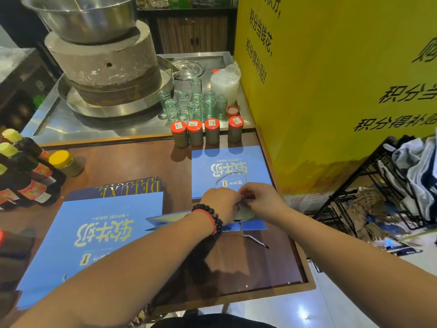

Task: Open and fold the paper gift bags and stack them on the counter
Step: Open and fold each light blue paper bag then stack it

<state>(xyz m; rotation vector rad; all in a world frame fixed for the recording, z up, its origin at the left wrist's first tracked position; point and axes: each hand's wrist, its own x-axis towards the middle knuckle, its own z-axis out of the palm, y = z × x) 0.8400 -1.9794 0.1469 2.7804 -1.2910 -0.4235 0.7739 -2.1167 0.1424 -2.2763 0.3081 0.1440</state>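
A flat blue gift bag point(230, 169) with gold lettering lies at the back right of the brown counter point(132, 166). Just in front of it stands a half-opened blue bag point(163, 222), seen edge-on, with a twisted cord handle point(254, 240) trailing toward me. My left hand point(221, 201) and my right hand point(262, 200) meet over this bag's top edge, fingers curled and pinching something small there; what they pinch is hidden. A pile of flat blue bags point(94, 235) lies at the front left, on top of a dark bag printed DELUXE point(132, 188).
Several red-lidded jars point(204, 133) line the counter's back edge, with glass jars point(194, 104) and a stone mill point(104, 60) on the steel table behind. Sauce bottles point(21, 171) and a yellow-lidded jar point(65, 162) stand left. A yellow board point(331, 91) and black wire rack point(378, 185) are at right.
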